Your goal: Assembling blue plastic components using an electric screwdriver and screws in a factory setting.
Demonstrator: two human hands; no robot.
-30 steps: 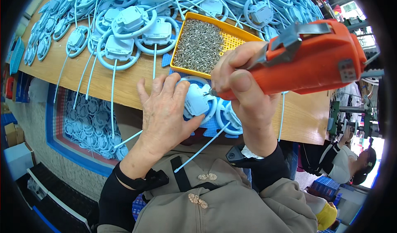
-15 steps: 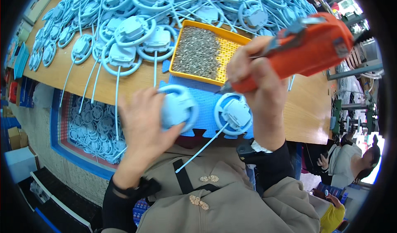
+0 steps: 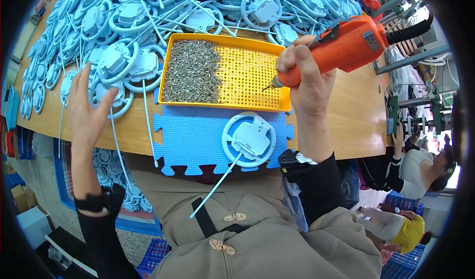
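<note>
My left hand (image 3: 88,113) is open with its fingers spread at the near left edge of a pile of light-blue plastic rings (image 3: 118,61), each with a boxy centre and a thin stem. It seems to hold nothing; whether it touches a ring, I cannot tell. My right hand (image 3: 312,83) grips an orange electric screwdriver (image 3: 346,44), whose bit points down-left over a yellow perforated tray (image 3: 252,76). Small metal screws (image 3: 193,71) fill the tray's left part. A single light-blue ring (image 3: 251,139) lies on a blue foam mat (image 3: 190,130), its stem overhanging the table edge towards me.
The heap covers the far side of the wooden table (image 3: 346,125). Below the table's left edge, a blue-rimmed container (image 3: 136,223) holds more rings. A black coiled cord (image 3: 410,31) runs from the screwdriver. Other people (image 3: 418,172) are at the right, beside metal machinery (image 3: 420,108).
My left hand has moved left to the pile; the ring that was at it is no longer there. The screwdriver has tilted and its bit has lifted from the ring on the mat.
</note>
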